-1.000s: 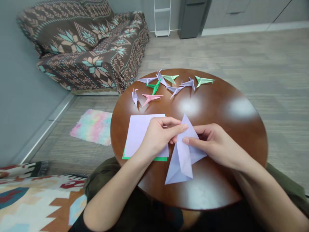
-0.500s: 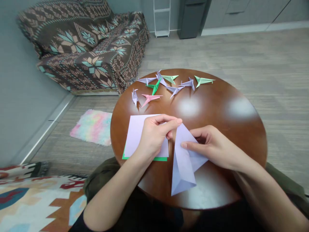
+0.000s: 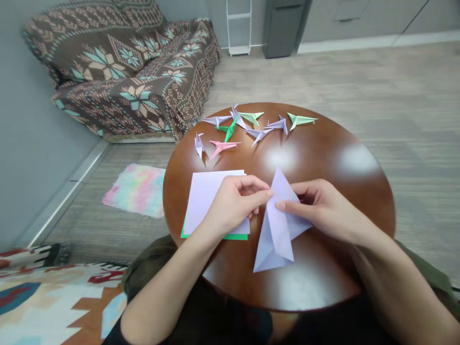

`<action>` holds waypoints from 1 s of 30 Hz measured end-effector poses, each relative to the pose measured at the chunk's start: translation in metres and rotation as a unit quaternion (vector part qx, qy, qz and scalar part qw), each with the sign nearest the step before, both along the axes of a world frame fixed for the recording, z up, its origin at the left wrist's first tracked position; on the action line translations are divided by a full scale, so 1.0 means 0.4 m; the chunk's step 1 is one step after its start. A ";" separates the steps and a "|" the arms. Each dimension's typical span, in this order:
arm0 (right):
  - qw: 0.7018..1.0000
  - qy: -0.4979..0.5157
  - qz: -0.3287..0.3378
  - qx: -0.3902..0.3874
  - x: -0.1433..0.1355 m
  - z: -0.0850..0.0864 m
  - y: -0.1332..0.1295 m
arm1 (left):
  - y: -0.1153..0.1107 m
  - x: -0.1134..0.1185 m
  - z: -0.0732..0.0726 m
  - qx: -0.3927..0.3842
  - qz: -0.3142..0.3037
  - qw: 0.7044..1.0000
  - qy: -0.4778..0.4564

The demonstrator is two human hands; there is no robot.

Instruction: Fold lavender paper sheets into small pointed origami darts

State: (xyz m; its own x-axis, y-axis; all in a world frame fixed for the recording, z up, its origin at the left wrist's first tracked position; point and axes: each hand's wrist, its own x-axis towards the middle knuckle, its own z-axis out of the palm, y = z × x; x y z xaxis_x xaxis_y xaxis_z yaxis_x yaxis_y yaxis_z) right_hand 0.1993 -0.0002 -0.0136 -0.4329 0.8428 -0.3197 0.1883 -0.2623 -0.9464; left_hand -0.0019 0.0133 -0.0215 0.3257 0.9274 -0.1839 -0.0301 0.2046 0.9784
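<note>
Both my hands hold a partly folded sheet of lilac origami paper (image 3: 282,235) above the round table, its narrow point toward the far side. My left hand (image 3: 239,199) pinches the sheet's left edge between thumb and forefinger. On the other side, my right hand (image 3: 319,206) grips the right part, thumb on top and fingers behind, partly hidden. Under and beside my left hand lies a stack of square paper (image 3: 208,191), lilac on top with green showing at the near edge.
Several folded paper birds in lilac, green and pink, among them a pink one (image 3: 223,147), stand along the far left of the brown table (image 3: 341,201). Beyond are a covered sofa (image 3: 143,86), a fluffy mat (image 3: 138,189) and a dark bin (image 3: 283,28).
The lilac paper has shifted up and slightly right, so its tip now shows above my left fingers. My left hand has slid from the tip down to the left edge.
</note>
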 end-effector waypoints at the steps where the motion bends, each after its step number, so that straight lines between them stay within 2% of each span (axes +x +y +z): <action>1: 1.000 0.003 0.001 -0.001 -0.001 0.000 0.000 | 0.000 0.000 0.000 -0.004 0.000 1.000 -0.002; 12: 0.995 0.027 -0.091 0.034 -0.012 -0.009 -0.005 | -0.004 0.008 0.004 -0.038 -0.024 0.999 -0.002; 22: 0.994 -0.054 -0.045 0.089 -0.016 0.002 -0.013 | -0.005 0.017 0.010 -0.022 -0.009 0.999 0.038; 30: 0.983 -0.139 0.029 0.113 -0.006 0.003 -0.010 | 0.002 -0.002 0.008 0.011 -0.071 0.990 0.120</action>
